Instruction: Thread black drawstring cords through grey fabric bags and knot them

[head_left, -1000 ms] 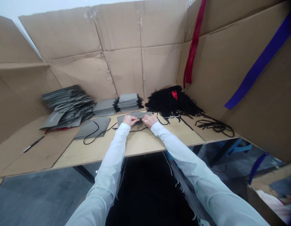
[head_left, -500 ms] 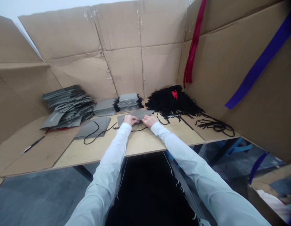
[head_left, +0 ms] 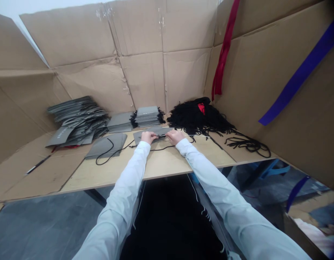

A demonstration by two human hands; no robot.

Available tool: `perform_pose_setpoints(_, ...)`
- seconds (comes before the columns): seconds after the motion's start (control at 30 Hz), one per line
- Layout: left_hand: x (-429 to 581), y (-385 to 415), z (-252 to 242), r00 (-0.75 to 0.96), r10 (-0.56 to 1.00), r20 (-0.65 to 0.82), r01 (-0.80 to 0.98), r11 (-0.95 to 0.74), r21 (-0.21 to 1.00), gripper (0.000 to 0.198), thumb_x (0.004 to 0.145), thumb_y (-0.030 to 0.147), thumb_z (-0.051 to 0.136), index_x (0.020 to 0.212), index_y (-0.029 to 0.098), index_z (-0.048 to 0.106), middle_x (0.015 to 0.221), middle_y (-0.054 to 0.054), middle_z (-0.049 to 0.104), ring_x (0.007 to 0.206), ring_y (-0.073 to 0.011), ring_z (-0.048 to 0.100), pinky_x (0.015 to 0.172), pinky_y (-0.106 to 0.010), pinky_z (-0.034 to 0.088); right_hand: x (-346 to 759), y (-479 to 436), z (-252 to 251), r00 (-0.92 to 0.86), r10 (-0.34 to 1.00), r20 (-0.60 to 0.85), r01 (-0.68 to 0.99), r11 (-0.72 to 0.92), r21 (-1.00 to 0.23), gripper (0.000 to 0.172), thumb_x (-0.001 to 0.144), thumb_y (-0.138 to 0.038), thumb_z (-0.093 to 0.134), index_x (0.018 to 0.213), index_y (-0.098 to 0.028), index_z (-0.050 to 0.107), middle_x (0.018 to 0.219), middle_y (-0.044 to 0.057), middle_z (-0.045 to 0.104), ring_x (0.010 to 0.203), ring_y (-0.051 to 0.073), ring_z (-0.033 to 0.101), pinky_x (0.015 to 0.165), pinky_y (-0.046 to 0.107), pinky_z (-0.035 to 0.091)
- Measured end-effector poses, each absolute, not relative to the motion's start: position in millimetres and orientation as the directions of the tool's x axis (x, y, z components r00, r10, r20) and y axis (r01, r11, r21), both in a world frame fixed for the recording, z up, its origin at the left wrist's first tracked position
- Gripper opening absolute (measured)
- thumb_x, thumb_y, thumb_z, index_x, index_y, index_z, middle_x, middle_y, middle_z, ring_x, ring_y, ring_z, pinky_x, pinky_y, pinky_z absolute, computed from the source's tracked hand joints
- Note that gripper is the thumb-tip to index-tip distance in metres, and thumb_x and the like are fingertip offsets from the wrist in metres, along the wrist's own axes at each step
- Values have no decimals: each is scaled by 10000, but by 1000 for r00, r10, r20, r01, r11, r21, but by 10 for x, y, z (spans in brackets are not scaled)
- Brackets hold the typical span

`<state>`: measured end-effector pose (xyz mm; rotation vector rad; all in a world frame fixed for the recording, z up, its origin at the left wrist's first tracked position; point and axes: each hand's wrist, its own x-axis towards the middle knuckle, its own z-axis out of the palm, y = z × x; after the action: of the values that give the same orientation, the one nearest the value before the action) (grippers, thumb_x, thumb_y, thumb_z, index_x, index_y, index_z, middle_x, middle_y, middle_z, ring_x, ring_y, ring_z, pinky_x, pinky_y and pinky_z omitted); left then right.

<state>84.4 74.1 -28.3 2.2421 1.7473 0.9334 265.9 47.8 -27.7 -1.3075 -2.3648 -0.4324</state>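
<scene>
Grey paper bag (head_left: 163,130) lies flat on the wooden table (head_left: 156,162), right in front of us, with the left hand (head_left: 149,137) and right hand (head_left: 174,136) at its near edge. We judge it light and fairly stiff, a thin card that should stay flat but could crease at the corners, so we would take it by the firm top edge or lift it from flat with both hands. Its matt surface looks smooth, and any print on it is too small to read. The black cord (head_left: 163,148) looks soft and limp, so it will trail and snag rather than hold a shape. Both hands sit close together, just apart, with the fingers curled down at the bag's edge beside the cord, but we cannot tell whether they are clamped on it. A second grey bag (head_left: 106,145) lies to the left, with a loop of cord across it, and a heap of black cords (head_left: 196,117) sits beyond the right hand
</scene>
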Motion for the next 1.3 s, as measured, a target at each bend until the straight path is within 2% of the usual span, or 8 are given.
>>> perform_pose_setpoints(0.17, 878, 705, -262, 148, 916, 373, 840, -316, 442, 132, 603, 294, 625, 706, 226, 672, 684, 15, 657, 660, -125, 574, 655, -202, 399, 2660, 470, -283, -471, 694, 544, 842, 539, 41, 318, 840, -263, 305, 917, -153, 594, 865, 86, 591, 824, 143, 498, 661, 220, 317)
perform_pose_setpoints(0.4, 879, 707, -264, 197, 914, 353, 879, -324, 349, 182, 629, 334, 600, 752, 220, 669, 717, 15, 662, 682, -118, 569, 652, -193, 393, 2650, 498, -297, -565, 612, 554, 787, 601, 139, 261, 795, -135, 364, 880, -164, 609, 843, 81, 590, 872, 152, 462, 617, 227, 315)
perform_pose_setpoints(0.53, 882, 694, -266, 214, 911, 352, 876, -339, 344, 177, 634, 331, 597, 749, 219, 671, 712, 13, 662, 672, -117, 568, 656, -193, 395, 2639, 492, -296, -597, 576, 558, 765, 619, 178, 261, 789, -120, 368, 863, -165, 614, 844, 83, 596, 879, 160, 457, 594, 233, 317)
perform_pose_setpoints(0.77, 877, 642, -217, 360, 833, 421, 774, -518, 364, 166, 644, 327, 589, 730, 214, 675, 771, -1, 660, 708, -124, 576, 674, -194, 396, 2650, 502, -302, -584, 566, 582, 769, 616, 172, 244, 762, -109, 402, 827, -178, 627, 821, 64, 617, 881, 168, 482, 584, 237, 329)
perform_pose_setpoints(0.9, 833, 683, -248, 426, 801, 422, 689, -589, 422, 185, 655, 337, 572, 729, 203, 675, 770, -9, 658, 725, -128, 576, 678, -198, 399, 2687, 550, -323, -563, 570, 599, 769, 627, 126, 222, 714, -103, 463, 823, -190, 637, 814, 47, 632, 788, 159, 528, 601, 241, 347)
perform_pose_setpoints(1.0, 778, 744, -292, 443, 799, 406, 634, -600, 488, 222, 641, 374, 570, 739, 205, 674, 766, -6, 658, 734, -141, 575, 692, -213, 405, 2695, 578, -332, -562, 518, 645, 743, 659, 119, 209, 709, -109, 476, 808, -183, 645, 820, 49, 636, 764, 154, 542, 637, 243, 362)
perform_pose_setpoints(1.17, 712, 792, -301, 442, 841, 313, 536, -527, 659, 333, 597, 418, 586, 783, 154, 671, 805, -32, 659, 767, -177, 576, 742, -253, 409, 2675, 586, -321, -575, 397, 716, 671, 730, 134, 212, 735, -117, 452, 778, -180, 650, 776, 45, 638, 728, 144, 538, 668, 248, 381)
perform_pose_setpoints(1.3, 722, 761, -260, 431, 860, 274, 486, -477, 732, 367, 573, 419, 601, 795, 136, 669, 837, -42, 653, 802, -197, 569, 786, -284, 398, 2661, 575, -315, -538, 364, 761, 658, 745, 109, 249, 767, -132, 405, 773, -180, 649, 738, 51, 629, 713, 141, 516, 663, 252, 391)
